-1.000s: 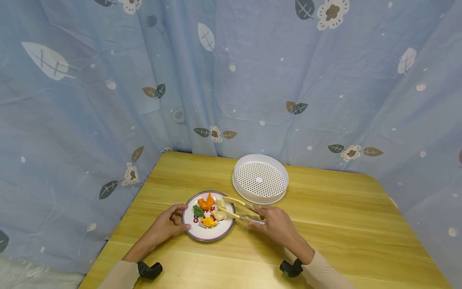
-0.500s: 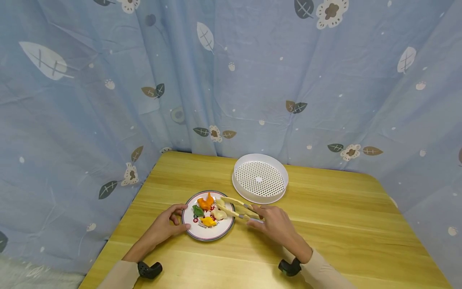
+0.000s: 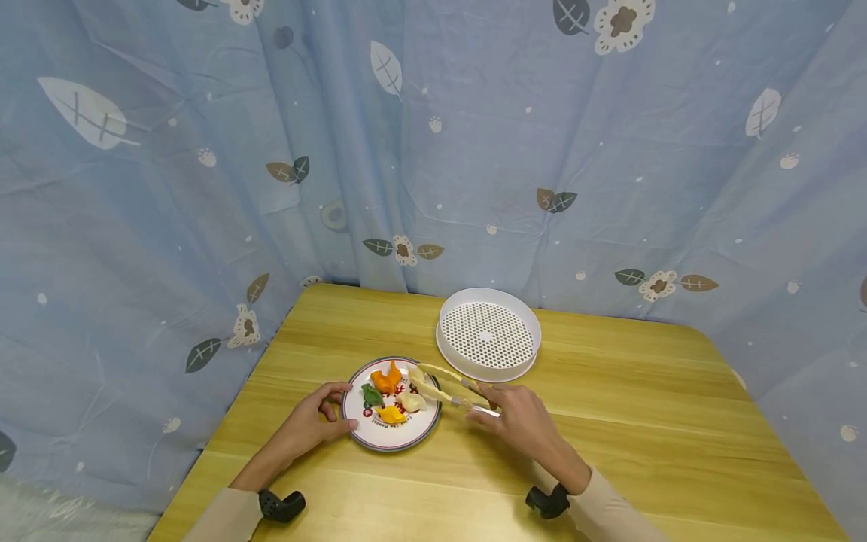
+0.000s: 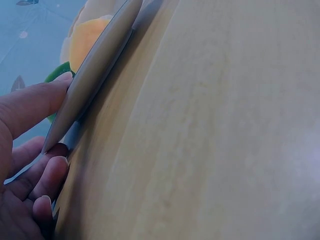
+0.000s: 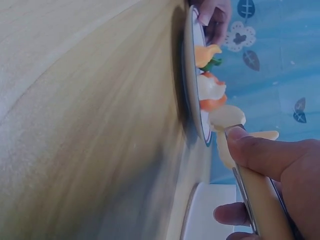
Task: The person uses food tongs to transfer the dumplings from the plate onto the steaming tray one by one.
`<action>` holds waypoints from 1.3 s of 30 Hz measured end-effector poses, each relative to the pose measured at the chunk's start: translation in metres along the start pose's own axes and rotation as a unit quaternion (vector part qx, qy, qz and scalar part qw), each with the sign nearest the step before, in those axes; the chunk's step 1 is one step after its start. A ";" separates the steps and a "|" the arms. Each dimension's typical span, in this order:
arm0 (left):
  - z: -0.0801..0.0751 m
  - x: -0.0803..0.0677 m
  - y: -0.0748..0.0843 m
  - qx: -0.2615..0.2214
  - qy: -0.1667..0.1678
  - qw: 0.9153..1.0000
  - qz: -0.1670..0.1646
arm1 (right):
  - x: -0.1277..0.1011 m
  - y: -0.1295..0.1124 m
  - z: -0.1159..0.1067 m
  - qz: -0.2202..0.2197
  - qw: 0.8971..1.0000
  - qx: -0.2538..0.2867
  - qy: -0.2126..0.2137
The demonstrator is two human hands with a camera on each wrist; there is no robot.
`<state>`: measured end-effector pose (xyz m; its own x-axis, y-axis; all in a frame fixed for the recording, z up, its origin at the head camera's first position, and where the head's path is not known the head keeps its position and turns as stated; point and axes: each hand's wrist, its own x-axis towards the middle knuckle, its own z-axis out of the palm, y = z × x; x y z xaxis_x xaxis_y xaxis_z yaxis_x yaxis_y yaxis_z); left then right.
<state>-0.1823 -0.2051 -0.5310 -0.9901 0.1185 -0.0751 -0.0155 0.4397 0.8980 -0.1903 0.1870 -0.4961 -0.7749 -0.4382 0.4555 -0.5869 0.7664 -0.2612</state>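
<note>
Wooden tabletop (image 3: pixel 609 421) fills the space in front of me, boxed in by a blue curtain (image 3: pixel 203 188) printed with leaves and flowers. My right hand (image 3: pixel 518 423) is clamped on a pair of pale tongs (image 3: pixel 443 385), thumb and fingers squeezing the arms near the hinge, so the tips reach across the near rim of the plate (image 3: pixel 389 439) toward a pale dumpling (image 3: pixel 411 400). From the right wrist view the tong tips (image 5: pixel 235 125) sit right against that dumpling (image 5: pixel 226 116), though I cannot tell if they have actually closed on it. It lies on the plate's right side, beside an orange dumpling (image 3: pixel 386 380), a yellow one (image 3: pixel 390 414) and a green one (image 3: pixel 370 394). My left hand (image 3: pixel 318 418) grips the plate's left edge, thumb (image 4: pixel 35 102) on the rim (image 4: pixel 95 70) and fingers curled under it, which I judge keeps the plate from sliding while the tongs work. Beyond the plate, near but not touching it, stands a white perforated steamer tray (image 3: pixel 488 335), nothing in it.
</note>
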 end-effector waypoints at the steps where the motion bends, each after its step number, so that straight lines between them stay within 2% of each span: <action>1: 0.000 0.000 0.000 0.000 0.000 1.000 -0.001 | 0.001 0.000 -0.001 -0.002 1.000 0.000 0.004; 11: -0.001 -0.001 0.002 -0.003 -0.003 1.000 -0.003 | 0.005 0.003 -0.010 -0.006 1.000 -0.003 0.023; 25: -0.002 0.000 0.000 -0.005 -0.004 1.000 0.001 | 0.015 0.014 -0.027 0.029 0.999 0.001 0.016; 39: -0.001 -0.002 0.002 -0.012 -0.003 1.000 0.002 | 0.022 0.037 -0.039 0.033 0.999 0.002 0.029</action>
<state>-0.1801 -0.2054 -0.5282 -0.9894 0.1255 -0.0729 -0.0141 0.4168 0.9089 -0.2202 0.2237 -0.4629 -0.7967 -0.3586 0.4866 -0.5365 0.7903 -0.2960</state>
